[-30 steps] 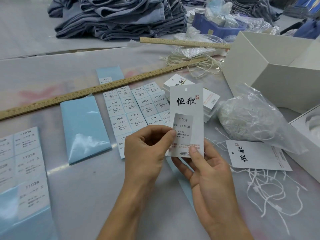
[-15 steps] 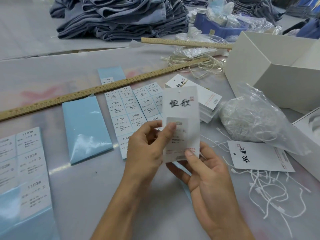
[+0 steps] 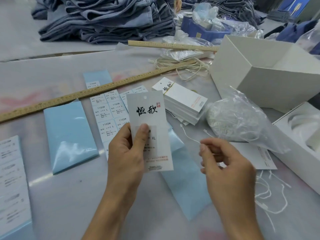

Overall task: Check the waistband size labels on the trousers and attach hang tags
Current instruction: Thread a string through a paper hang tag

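My left hand (image 3: 126, 153) grips a white hang tag (image 3: 150, 118) upright, thumb pressed over its XL size sticker. The tag has black brush characters and a punched hole at the top. My right hand (image 3: 223, 163) is off the tag, to its right, and pinches the end of a thin white tag string (image 3: 188, 136) that trails over the table. A banded stack of hang tags (image 3: 183, 104) lies just behind. Sheets of size stickers (image 3: 107, 111) lie to the left. Folded grey-blue trousers (image 3: 107, 18) are piled at the back.
A long wooden ruler (image 3: 69, 97) crosses the table; a second ruler (image 3: 171, 45) lies behind. A plastic bag of strings (image 3: 239, 125) and white boxes (image 3: 259, 71) stand at the right. Loose strings (image 3: 270, 194) and a single tag (image 3: 263, 158) lie near my right hand. Blue backing sheets (image 3: 69, 139) lie left.
My right hand let go of the hang tag, moved right and picked up a white string. My left hand now holds the tag alone, thumb on the sticker.
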{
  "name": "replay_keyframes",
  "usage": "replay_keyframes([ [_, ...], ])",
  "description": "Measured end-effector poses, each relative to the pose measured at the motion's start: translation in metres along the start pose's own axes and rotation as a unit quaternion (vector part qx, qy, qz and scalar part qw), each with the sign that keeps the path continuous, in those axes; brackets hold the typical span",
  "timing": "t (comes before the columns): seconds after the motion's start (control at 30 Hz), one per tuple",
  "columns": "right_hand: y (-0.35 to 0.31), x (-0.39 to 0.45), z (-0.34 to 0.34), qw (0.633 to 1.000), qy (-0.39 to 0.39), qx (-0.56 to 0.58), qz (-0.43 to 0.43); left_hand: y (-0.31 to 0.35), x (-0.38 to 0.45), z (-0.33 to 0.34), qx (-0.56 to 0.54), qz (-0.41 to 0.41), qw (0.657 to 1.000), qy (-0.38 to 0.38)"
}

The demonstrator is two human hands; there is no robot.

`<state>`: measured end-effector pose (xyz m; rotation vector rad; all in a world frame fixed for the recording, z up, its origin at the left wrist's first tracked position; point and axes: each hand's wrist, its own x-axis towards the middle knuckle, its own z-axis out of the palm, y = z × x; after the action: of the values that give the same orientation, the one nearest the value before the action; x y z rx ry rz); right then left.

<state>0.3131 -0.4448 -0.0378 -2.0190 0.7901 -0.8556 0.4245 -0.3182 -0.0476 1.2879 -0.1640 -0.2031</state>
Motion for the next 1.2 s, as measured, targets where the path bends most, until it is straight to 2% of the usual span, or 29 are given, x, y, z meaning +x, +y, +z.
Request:
replay_keyframes([
  [0.07, 0.009, 0.028, -0.019, 0.991, 0.006, -0.128, -0.033, 0.0, -0.002, 0.001, 0.006, -0.004, 1.0, -0.002],
  [0.13, 0.011, 0.055, -0.021, 0.975, -0.071, -0.205, -0.037, -0.001, -0.003, 0.002, 0.014, -0.009, 1.0, -0.004],
  [0.2, 0.013, 0.074, -0.007, 0.965, -0.128, -0.225, -0.036, -0.001, -0.002, 0.003, 0.02, -0.012, 1.0, -0.001],
  [0.27, 0.017, 0.083, 0.013, 0.968, -0.15, -0.2, -0.03, -0.001, -0.002, 0.001, 0.026, -0.012, 1.0, 0.012],
  [0.33, 0.02, 0.082, 0.028, 0.967, -0.165, -0.194, -0.032, -0.002, -0.001, 0.0, 0.027, -0.008, 0.999, 0.018],
  [0.47, 0.02, 0.075, 0.034, 0.942, -0.172, -0.28, -0.071, -0.004, -0.002, -0.003, 0.046, -0.001, 0.999, 0.021],
  [0.53, 0.007, 0.073, 0.027, 0.973, -0.153, -0.166, -0.037, -0.004, -0.001, -0.002, 0.041, 0.002, 0.999, 0.023],
  [0.6, -0.012, 0.069, 0.018, 0.991, -0.116, 0.06, 0.008, -0.005, -0.001, -0.004, 0.042, 0.033, 0.998, 0.026],
  [0.67, -0.034, 0.057, 0.009, 0.96, -0.092, 0.264, 0.032, -0.004, -0.002, -0.003, 0.085, 0.081, 0.993, -0.001],
  [0.73, -0.049, 0.042, 0.011, 0.916, -0.101, 0.384, 0.062, -0.004, -0.005, -0.001, 0.134, 0.121, 0.983, -0.032],
  [0.87, -0.054, 0.019, 0.03, 0.859, -0.074, 0.482, 0.157, -0.002, -0.014, 0.006, 0.134, 0.123, 0.978, -0.098],
  [0.97, -0.051, 0.012, 0.037, 0.818, -0.074, 0.54, 0.186, 0.001, -0.014, 0.005, 0.129, 0.118, 0.974, -0.144],
  [1.1, -0.046, 0.013, 0.036, 0.817, -0.092, 0.54, 0.181, 0.002, -0.011, 0.002, 0.118, 0.116, 0.972, -0.167],
  [1.2, -0.045, 0.008, 0.035, 0.842, -0.111, 0.499, 0.173, 0.004, -0.009, -0.001, 0.128, 0.12, 0.97, -0.167],
])
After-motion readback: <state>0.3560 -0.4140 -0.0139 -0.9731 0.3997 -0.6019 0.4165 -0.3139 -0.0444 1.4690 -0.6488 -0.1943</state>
